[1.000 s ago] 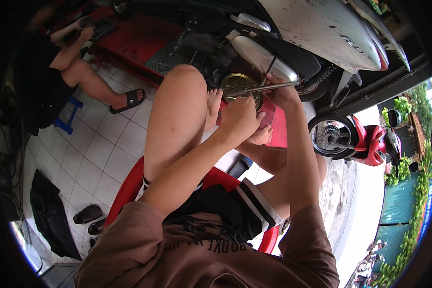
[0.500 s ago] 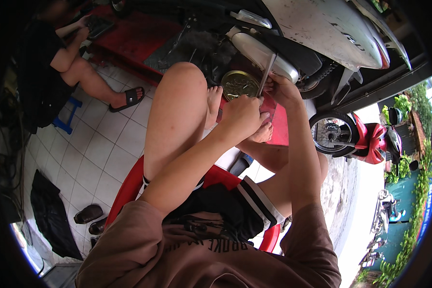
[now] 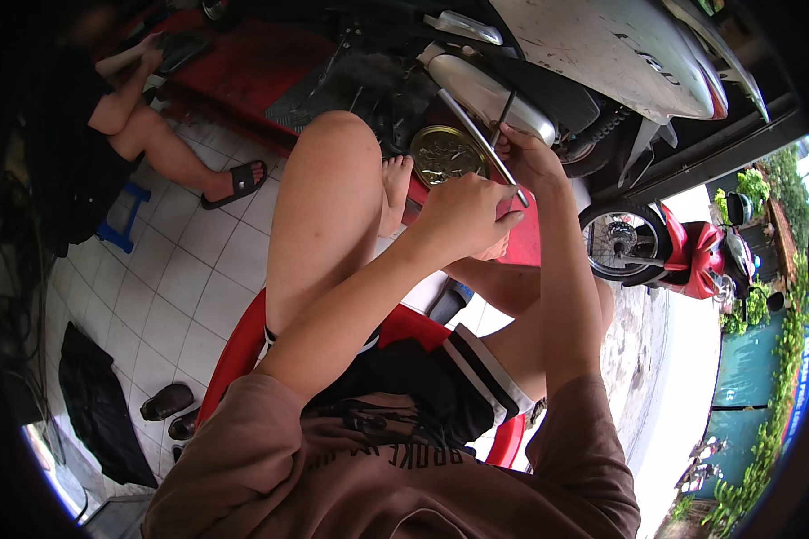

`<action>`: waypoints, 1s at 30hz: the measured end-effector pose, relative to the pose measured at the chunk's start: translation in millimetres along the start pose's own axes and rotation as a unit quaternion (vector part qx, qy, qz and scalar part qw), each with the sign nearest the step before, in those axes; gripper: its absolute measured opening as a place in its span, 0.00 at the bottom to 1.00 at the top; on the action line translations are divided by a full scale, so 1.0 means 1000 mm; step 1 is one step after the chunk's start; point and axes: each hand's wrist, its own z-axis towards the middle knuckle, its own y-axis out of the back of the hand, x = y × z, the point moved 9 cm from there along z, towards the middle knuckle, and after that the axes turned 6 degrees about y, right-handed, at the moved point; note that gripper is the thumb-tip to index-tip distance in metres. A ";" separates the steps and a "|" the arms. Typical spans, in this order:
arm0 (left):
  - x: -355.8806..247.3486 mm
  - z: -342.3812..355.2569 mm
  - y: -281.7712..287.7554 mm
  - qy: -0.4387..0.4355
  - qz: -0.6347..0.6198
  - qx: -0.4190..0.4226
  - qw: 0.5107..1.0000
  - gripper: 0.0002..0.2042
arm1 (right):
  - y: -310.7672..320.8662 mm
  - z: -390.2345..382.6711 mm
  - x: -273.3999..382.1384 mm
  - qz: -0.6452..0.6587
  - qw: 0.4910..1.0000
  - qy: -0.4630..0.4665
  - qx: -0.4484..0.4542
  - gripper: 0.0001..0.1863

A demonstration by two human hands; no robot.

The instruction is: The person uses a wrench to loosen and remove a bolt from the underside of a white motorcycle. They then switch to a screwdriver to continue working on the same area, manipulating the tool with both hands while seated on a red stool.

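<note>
My left hand point(image 3: 466, 216) is closed on a slender silver metal rod point(image 3: 466, 117), which slants up and to the left from between thumb and fingers. My right hand point(image 3: 532, 160) pinches a thin dark rod point(image 3: 507, 110) that points upward, just right of the silver one. The two rods cross or nearly meet near my fingers; whether they touch I cannot tell. Beyond my left hand is a round gold-coloured tin point(image 3: 417, 154) holding small, shiny pieces too small to name. It stands by a red surface point(image 3: 521, 235) under my hands.
A motorcycle with grey-white bodywork point(image 3: 593, 54) and a silver exhaust point(image 3: 485, 94) fills the space ahead. At the left sits another person point(image 3: 108, 117) near a blue stool point(image 3: 124, 220). A red motorbike point(image 3: 692, 256) stands at the right. Shoes point(image 3: 166, 402) and black cloth point(image 3: 99, 404) lie on the tiles.
The silver rod has swung from leaning right to leaning left, separating from the dark rod, which now shows plainly in my right hand. My left hand has turned slightly.
</note>
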 end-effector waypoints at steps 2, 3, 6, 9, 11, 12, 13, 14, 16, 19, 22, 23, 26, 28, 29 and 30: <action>0.024 -0.002 -0.003 0.118 0.044 -0.001 0.992 0.30 | -0.002 -0.002 0.001 -0.005 1.000 -0.006 0.009 0.06; 0.028 -0.003 0.005 0.154 0.063 -0.038 0.985 0.29 | -0.003 -0.003 0.002 -0.008 1.000 -0.010 0.014 0.06; 0.020 0.000 0.025 0.155 0.050 -0.104 0.981 0.31 | -0.009 -0.007 -0.001 0.016 0.999 -0.045 0.023 0.06; 0.011 0.001 0.017 0.082 0.016 -0.037 0.996 0.32 | -0.010 -0.008 0.001 -0.031 0.999 -0.022 -0.018 0.06; 0.012 -0.001 0.002 0.052 0.026 0.000 0.998 0.33 | -0.009 -0.008 0.001 -0.027 0.999 -0.036 0.009 0.06; 0.019 0.000 0.000 0.071 0.031 -0.017 0.997 0.33 | -0.006 -0.008 0.001 -0.026 0.999 -0.042 0.021 0.06; 0.026 0.001 -0.002 0.090 0.036 -0.035 0.995 0.33 | -0.003 -0.005 -0.003 -0.011 0.998 -0.043 0.044 0.06; 0.028 0.001 0.003 0.111 0.044 -0.053 0.991 0.33 | -0.007 -0.005 -0.003 -0.026 0.998 -0.037 0.040 0.06; 0.032 0.000 0.009 0.156 0.047 -0.070 0.984 0.32 | -0.015 -0.007 -0.004 -0.056 0.998 -0.025 0.032 0.06; 0.020 0.002 0.017 0.139 0.011 -0.097 0.985 0.30 | -0.018 -0.008 -0.008 0.010 0.997 -0.053 0.053 0.07; 0.011 0.004 0.006 0.063 0.009 -0.052 0.997 0.31 | -0.012 -0.002 -0.003 -0.036 0.997 -0.039 0.055 0.08; 0.009 0.004 0.000 0.034 0.017 -0.025 0.999 0.32 | -0.010 0.001 0.000 -0.066 0.996 -0.032 0.058 0.08; 0.038 0.000 -0.007 0.126 0.065 -0.015 0.990 0.32 | -0.009 -0.004 -0.007 0.036 0.995 -0.064 0.071 0.09; 0.031 0.002 0.010 0.159 0.057 -0.071 0.983 0.33 | -0.004 -0.003 -0.006 -0.002 0.998 -0.043 0.042 0.09; 0.027 0.001 0.022 0.177 0.054 -0.101 0.978 0.33 | -0.007 -0.003 -0.008 0.015 0.997 -0.052 0.049 0.09; 0.016 0.003 0.022 0.101 0.041 -0.120 0.987 0.33 | -0.010 -0.003 -0.009 0.032 0.996 -0.061 0.055 0.09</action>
